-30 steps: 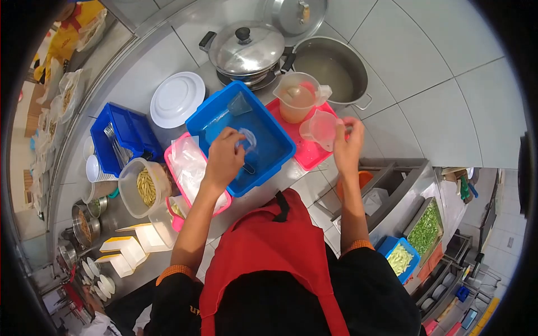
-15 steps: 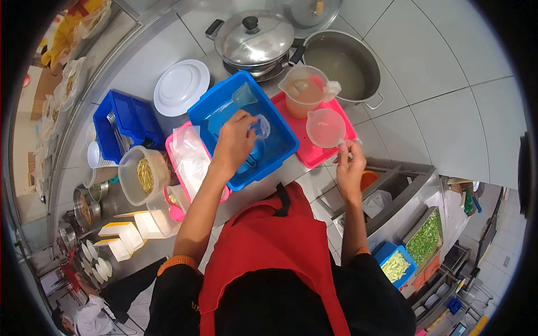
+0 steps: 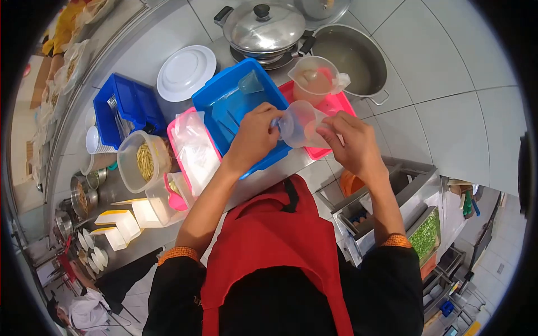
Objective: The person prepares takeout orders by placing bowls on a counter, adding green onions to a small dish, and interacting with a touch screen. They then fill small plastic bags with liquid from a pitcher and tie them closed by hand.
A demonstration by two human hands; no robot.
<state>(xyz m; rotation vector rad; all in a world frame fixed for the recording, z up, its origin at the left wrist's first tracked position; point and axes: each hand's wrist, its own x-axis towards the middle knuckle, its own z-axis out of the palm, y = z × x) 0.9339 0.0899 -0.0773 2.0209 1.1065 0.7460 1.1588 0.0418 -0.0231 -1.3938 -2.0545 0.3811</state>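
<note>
- The right hand (image 3: pixel 354 137) has its fingers closed together on the handle end of a small translucent plastic jug (image 3: pixel 300 124), which is tilted with its mouth toward the other hand.
- The left hand (image 3: pixel 255 137) pinches a small clear plastic piece (image 3: pixel 276 122) between thumb and fingers; whether it is a bag or a cup is too hard to tell. It sits right at the jug's mouth, and contact between the two cannot be made out.
- Both hands and the jug are over the near right side of a blue plastic basin (image 3: pixel 227 96) and the adjoining edge of a pink tray (image 3: pixel 341 103).
- In the far corner of the basin lies a clear plastic scoop-like piece (image 3: pixel 251 82).
- On the tray stands a larger translucent pitcher (image 3: pixel 314 84), upright and partly filled with cloudy liquid.
- Behind the pitcher is an open metal pot (image 3: pixel 367 84) with liquid in it; beside that sits a lidded pan (image 3: pixel 263 31).
- Left of the basin, on the metal table (image 3: pixel 240 196), are clear plastic bags (image 3: pixel 193 148) in a pink-rimmed tub, white plates (image 3: pixel 186 73), a dark blue box (image 3: pixel 106 98) holding cutlery, and a clear tub (image 3: pixel 128 162) of greenish-yellow pieces.
</note>
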